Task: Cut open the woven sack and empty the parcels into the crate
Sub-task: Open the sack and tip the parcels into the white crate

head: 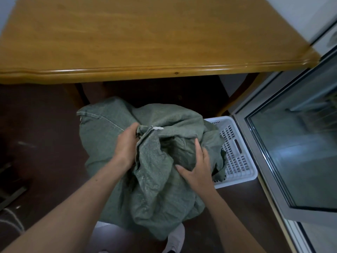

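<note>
A crumpled grey-green woven sack (102, 136) lies over a white perforated plastic crate (235, 152), hiding most of it. The sack's stitched hem with white thread shows at the upper left. My left hand (126, 145) grips a bunched fold of the sack near its middle. My right hand (197, 168) presses and holds the cloth on the right side, fingers spread over a dark fold. No parcels and no cutting tool are visible; the inside of the crate is hidden by the sack.
A wooden table (145, 37) stands just beyond the sack, its edge overhanging the dark floor (42, 128). A glass door with a metal frame (291, 143) runs along the right, close to the crate. Light shoes (175, 238) show under the sack.
</note>
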